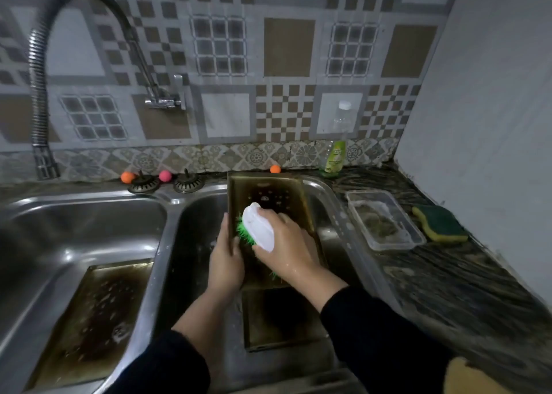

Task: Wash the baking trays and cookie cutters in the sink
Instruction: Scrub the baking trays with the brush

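Fingers of right hand [280, 241] grasp white scrub brush [257, 228], bristles down on baking tray [265, 192] in right basin; left hand [225, 259] grips tray's left edge, steadying it.

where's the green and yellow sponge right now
In the head view the sponge lies on the dark countertop at the far right, against the wall, just right of the clear plastic container.

Dim, flat indoor light, slightly cool, no obvious source; soft glare streaks on the steel sink [89, 214] rims. Whole pic soft w/ motion blur, worst on the faucet hose [38, 95] and counter [448, 274]. Wide-angle bends edges; corners darken.
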The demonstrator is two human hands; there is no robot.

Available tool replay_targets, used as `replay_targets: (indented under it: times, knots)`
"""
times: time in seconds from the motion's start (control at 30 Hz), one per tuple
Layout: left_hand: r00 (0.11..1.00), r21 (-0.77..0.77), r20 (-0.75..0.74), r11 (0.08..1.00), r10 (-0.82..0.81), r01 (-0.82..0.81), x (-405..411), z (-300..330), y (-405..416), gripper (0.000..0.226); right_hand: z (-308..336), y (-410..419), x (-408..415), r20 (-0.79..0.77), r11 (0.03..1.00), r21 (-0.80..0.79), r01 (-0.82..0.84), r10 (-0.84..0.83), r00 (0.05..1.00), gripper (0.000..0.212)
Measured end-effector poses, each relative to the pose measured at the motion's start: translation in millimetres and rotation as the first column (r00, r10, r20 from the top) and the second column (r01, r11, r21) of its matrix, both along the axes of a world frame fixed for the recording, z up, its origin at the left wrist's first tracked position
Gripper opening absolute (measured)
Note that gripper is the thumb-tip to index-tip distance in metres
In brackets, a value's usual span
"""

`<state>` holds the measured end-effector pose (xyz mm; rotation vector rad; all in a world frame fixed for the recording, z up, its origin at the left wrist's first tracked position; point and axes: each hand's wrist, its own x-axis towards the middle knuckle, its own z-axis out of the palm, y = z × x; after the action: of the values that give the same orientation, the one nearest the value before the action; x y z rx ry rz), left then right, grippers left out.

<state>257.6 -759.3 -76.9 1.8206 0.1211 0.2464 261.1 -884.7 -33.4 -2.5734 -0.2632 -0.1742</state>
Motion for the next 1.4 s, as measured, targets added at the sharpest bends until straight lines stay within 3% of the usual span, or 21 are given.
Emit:
replay_targets:
  times: [0.17, 0.3, 0.43, 0.63, 0.7, 0.8, 0.93, 1.23, 1.4]
  knots:
    - [0.998, 0.018, 0.061, 0.999, -0.027, 0.026, -7, 12, 28, 0.064, 0, 35, -28, 0.143, 0.999, 0.036, -0.006, 0.001, 0.99, 0.065]
    - [0.983, 0.034, 0.136, 0.992, -0.126, 0.122, -17, 11, 29, 0.066, 31, 46, 22, 0.255, 0.989, 0.072, 0.128, -0.143, 0.956, 0.066]
    - [0.983, -0.015, 0.124, 0.991, -0.133, 0.136, -23, 13, 26, 0.068, 46, 56, 46, 0.226, 0.978, 0.059, 0.2, -0.209, 0.951, 0.067]
    - [0.992, -0.037, 0.116, 0.999, 0.041, -0.037, -18, 0, 55, 0.065, -14, 65, -38, 0.118, 0.997, -0.024, 0.079, -0.076, 0.99, 0.069]
    - [0.991, -0.036, 0.134, 0.999, 0.018, -0.014, -20, 4, 55, 0.063, -19, 60, -47, 0.17, 0.998, 0.029, 0.061, -0.065, 0.983, 0.068]
    - [0.983, -0.057, 0.182, 0.998, -0.016, 0.027, -24, 11, 41, 0.064, 2, 48, -8, 0.225, 0.984, 0.049, 0.171, -0.178, 0.958, 0.066]
    - [0.972, -0.137, 0.223, 0.984, -0.079, 0.111, -27, 23, 21, 0.06, 47, 22, 53, 0.153, 0.958, 0.096, 0.269, -0.281, 0.947, 0.063]
    - [0.982, -0.135, 0.188, 0.99, -0.014, 0.04, -27, 21, 25, 0.061, -17, 14, -39, 0.149, 0.976, 0.158, 0.153, -0.176, 0.973, 0.068]
    - [0.974, -0.162, 0.178, 0.973, -0.137, 0.167, -34, 28, 3, 0.07, 25, -32, 29, 0.137, 0.936, 0.127, 0.329, -0.345, 0.929, 0.063]
